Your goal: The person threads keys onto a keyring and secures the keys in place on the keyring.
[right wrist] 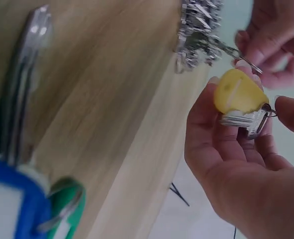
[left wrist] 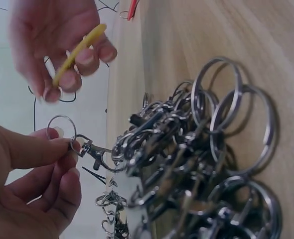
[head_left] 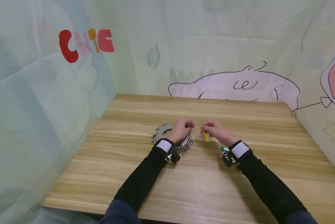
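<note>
A round grey hanger (head_left: 160, 132), hung with several metal clasps and split rings, lies on the table. My left hand (head_left: 181, 129) is over its right side, with thumb and fingertips pinching a split ring (left wrist: 62, 116). That ring is joined to a swivel clasp (left wrist: 93, 153), which leads back to the bunch. Just to the right, my right hand (head_left: 217, 130) holds a yellow key tag (right wrist: 239, 92) with silver keys (right wrist: 239, 119) against its curled fingers. In the right wrist view the thumb is at the small ring joining tag and keys. The hands are close but apart.
By the right wrist lie keys with a green tag (head_left: 225, 149), a blue tag (head_left: 226, 159) and a red piece (head_left: 238, 168). The wooden table (head_left: 122, 155) meets printed cloth walls (head_left: 145, 37) at the back and left.
</note>
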`<act>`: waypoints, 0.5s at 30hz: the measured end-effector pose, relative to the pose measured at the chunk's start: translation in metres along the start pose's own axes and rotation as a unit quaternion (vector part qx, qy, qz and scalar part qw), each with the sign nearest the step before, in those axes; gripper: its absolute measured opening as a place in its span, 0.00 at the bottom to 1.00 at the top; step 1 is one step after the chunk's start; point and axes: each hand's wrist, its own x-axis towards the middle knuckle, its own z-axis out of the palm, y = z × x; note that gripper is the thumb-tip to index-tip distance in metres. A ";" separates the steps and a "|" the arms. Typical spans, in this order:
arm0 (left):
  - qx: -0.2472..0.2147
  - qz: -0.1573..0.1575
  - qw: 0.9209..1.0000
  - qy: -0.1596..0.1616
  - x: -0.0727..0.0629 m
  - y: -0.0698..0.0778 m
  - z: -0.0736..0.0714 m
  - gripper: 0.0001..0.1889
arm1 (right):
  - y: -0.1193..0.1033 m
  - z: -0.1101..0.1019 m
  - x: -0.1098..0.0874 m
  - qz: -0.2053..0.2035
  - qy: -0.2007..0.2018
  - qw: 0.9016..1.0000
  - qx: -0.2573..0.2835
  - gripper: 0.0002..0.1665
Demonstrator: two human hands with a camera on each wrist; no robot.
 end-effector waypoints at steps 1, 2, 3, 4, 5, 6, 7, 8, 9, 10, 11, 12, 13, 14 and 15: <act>0.004 0.003 1.000 0.000 0.000 0.000 0.001 0.04 | 0.000 0.004 0.004 -0.004 0.003 1.000 -0.022 0.20; 0.011 0.008 1.000 0.001 0.000 0.000 0.002 0.04 | 0.000 0.009 0.007 -0.010 0.008 0.999 -0.043 0.19; 0.017 0.012 1.000 0.003 -0.001 0.000 0.002 0.04 | 0.000 0.013 0.010 -0.019 0.012 0.998 -0.064 0.18; 0.021 0.014 1.000 0.004 -0.001 0.000 0.002 0.04 | 0.000 0.016 0.012 -0.027 0.017 0.996 -0.079 0.17; 0.026 0.017 0.999 0.008 -0.002 0.001 0.002 0.04 | -0.001 0.019 0.014 -0.035 0.022 0.995 -0.094 0.16; 0.029 0.019 0.999 0.012 -0.002 0.001 0.002 0.05 | -0.002 0.022 0.015 -0.043 0.024 0.994 -0.101 0.15; 0.030 0.019 0.999 0.014 -0.003 0.002 0.002 0.05 | -0.007 0.024 0.013 -0.048 0.024 0.993 -0.109 0.15; 0.032 0.020 0.999 0.017 -0.004 0.002 0.001 0.06 | -0.011 0.026 0.012 -0.054 0.023 0.992 -0.112 0.14; 0.033 0.021 0.999 0.018 -0.004 0.003 0.001 0.06 | -0.012 0.027 0.013 -0.058 0.023 0.991 -0.118 0.14; 0.033 0.020 0.999 0.019 -0.005 0.003 0.000 0.06 | -0.013 0.027 0.013 -0.060 0.022 0.991 -0.120 0.14; 0.033 0.020 0.999 0.020 -0.005 0.003 -0.001 0.06 | -0.013 0.027 0.013 -0.062 0.021 0.990 -0.124 0.15; 0.033 0.020 0.999 0.019 -0.006 0.003 -0.002 0.07 | -0.014 0.027 0.014 -0.062 0.020 0.990 -0.126 0.15; 0.036 0.021 0.999 0.019 -0.006 0.003 -0.002 0.07 | -0.014 0.027 0.014 -0.061 0.017 0.990 -0.127 0.16; 0.039 0.022 0.999 0.018 -0.006 0.003 -0.003 0.07 | -0.009 0.026 0.017 -0.061 0.014 0.990 -0.127 0.16; 0.042 0.023 0.999 0.018 -0.006 0.003 -0.003 0.07 | -0.005 0.025 0.020 -0.060 0.013 0.990 -0.128 0.17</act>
